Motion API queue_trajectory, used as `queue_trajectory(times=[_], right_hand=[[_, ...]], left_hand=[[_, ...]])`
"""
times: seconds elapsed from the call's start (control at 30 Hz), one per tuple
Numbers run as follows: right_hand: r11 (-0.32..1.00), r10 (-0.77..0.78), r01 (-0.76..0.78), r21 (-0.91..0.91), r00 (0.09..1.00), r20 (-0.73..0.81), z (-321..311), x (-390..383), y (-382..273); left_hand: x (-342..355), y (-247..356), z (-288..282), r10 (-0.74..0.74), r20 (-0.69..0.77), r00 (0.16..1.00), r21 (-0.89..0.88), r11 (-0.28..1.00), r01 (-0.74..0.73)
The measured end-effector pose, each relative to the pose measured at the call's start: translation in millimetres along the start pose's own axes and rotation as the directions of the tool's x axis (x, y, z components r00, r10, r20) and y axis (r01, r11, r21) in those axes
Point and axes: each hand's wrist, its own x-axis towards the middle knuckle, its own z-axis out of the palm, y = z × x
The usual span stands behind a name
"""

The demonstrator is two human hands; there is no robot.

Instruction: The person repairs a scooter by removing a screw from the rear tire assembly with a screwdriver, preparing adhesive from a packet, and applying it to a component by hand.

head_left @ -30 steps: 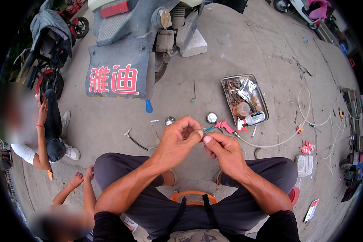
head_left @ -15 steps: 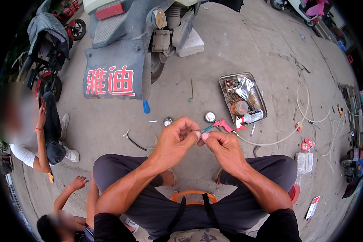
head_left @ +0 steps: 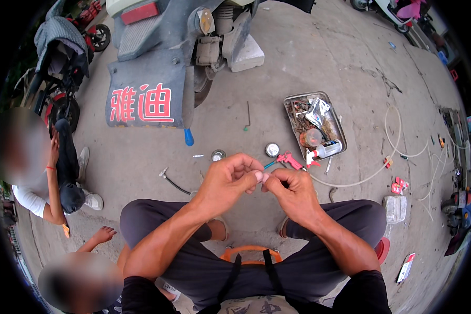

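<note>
My left hand (head_left: 226, 183) and my right hand (head_left: 294, 194) meet above the ground between my knees. Thumb and forefinger are pinched on each, tip against tip. Whatever sits between the fingertips is too small or hidden to make out. Just beyond my right hand lies a pink air blow gun (head_left: 289, 160) with a blue nozzle, joined to a clear hose (head_left: 358, 182). Two round metal cans, one dark-topped (head_left: 218, 155) and one pale-topped (head_left: 272, 149), rest on the concrete past my fingers. Left of my left hand is a short black hose (head_left: 176, 186) with a metal end fitting.
A metal tray (head_left: 288, 112) of small parts holds a spray bottle (head_left: 329, 149). Ahead stands a scooter with a dark mudflap (head_left: 141, 73); a blue-handled tool (head_left: 189, 137) lies by it. Two people are at my left. A wrapped block (head_left: 394, 209) lies at right.
My fingertips stay together with small shifts; the left fingers have turned slightly. The person at lower left has moved their head and lowered an arm. The tools on the ground have not moved.
</note>
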Motion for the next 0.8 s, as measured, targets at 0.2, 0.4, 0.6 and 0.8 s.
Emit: queue_trajectory(times=[0.2, 0.4, 0.6, 0.8], right_hand=[[0.937, -0.214, 0.205, -0.283, 0.977, -0.003, 5, -3, -11], [0.94, -0.117, 0.136, -0.314, 0.99, 0.077, 1, -5, -14], [0.932, -0.08, 0.126, -0.341, 0.986, 0.146, 5, -5, -14], [0.983, 0.06, -0.033, -0.178, 0.987, 0.147, 5, -1, -10]], left_hand=[[-1, -6, 0, -0.056, 0.005, 0.998, 0.048, 0.997, 0.056], [2, -10, 2, -0.035, 0.004, 0.999, 0.014, 0.999, 0.035], [5, -13, -6, 0.038, 0.001, 0.999, 0.051, 0.998, -0.038], [6, -3, -6, 0.029, -0.02, 0.999, 0.03, 0.999, -0.028]])
